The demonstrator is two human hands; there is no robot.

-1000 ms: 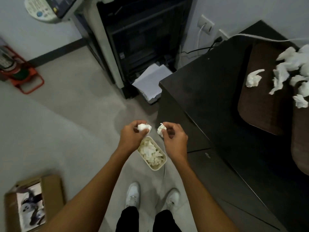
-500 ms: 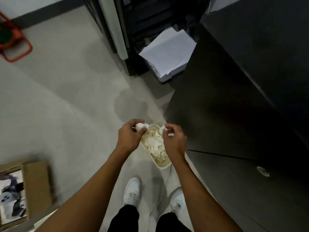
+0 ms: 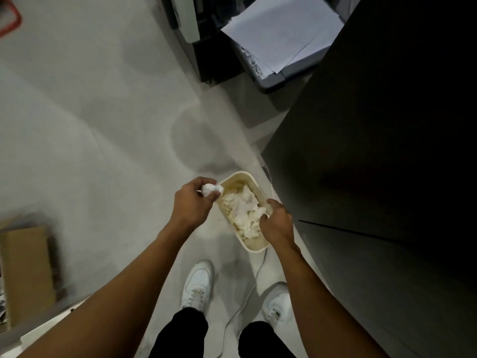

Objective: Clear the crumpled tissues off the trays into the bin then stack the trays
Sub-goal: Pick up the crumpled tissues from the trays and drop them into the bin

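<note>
A cream bin (image 3: pixel 240 173) stands on the floor beside the dark desk, filled with several crumpled tissues (image 3: pixel 244 210). My left hand (image 3: pixel 192 204) hovers at the bin's left rim and pinches a white crumpled tissue (image 3: pixel 210 189) between thumb and fingers. My right hand (image 3: pixel 278 221) is low over the bin's right side with its fingers curled down into the pile. Whether it still holds a tissue is hidden among the white paper. The trays are out of view.
The dark desk (image 3: pixel 374 130) rises close on the right. A printer tray with white paper sheets (image 3: pixel 280 34) is ahead. A cardboard box (image 3: pixel 27 267) lies at the left. A white cable (image 3: pixel 246 295) runs between my white shoes (image 3: pixel 197 285).
My view has tipped down and the trays have left the frame. Both hands have dropped to the bin, and the right hand has gone down into its tissue pile.
</note>
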